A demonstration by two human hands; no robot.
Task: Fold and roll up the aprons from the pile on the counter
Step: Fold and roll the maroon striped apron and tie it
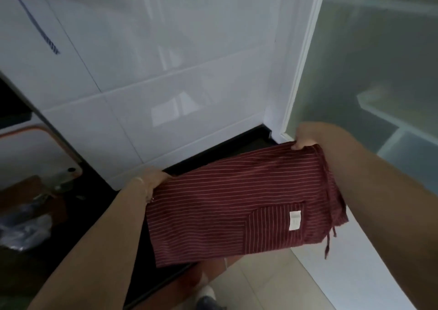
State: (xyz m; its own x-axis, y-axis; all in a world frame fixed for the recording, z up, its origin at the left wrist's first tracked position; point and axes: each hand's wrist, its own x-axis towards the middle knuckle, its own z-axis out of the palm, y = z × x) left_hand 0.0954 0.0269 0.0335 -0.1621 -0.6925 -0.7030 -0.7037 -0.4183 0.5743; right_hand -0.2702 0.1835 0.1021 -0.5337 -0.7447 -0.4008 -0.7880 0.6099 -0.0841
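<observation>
A folded striped apron is held up over the dark counter — pinched at its top corners by the left hand and right hand, hanging between them.

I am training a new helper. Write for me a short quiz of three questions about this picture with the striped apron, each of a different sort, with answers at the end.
1. True or false: the dark red striped apron lies flat on the black counter.
2. Which hand grips the end where the ties hang down? A) the left hand B) the right hand
3. What pale thing is sewn on the apron's pocket?

Key:
1. False: both hands hold it up by its top corners, and it hangs in front of the counter.
2. B.
3. A small white label.
</observation>
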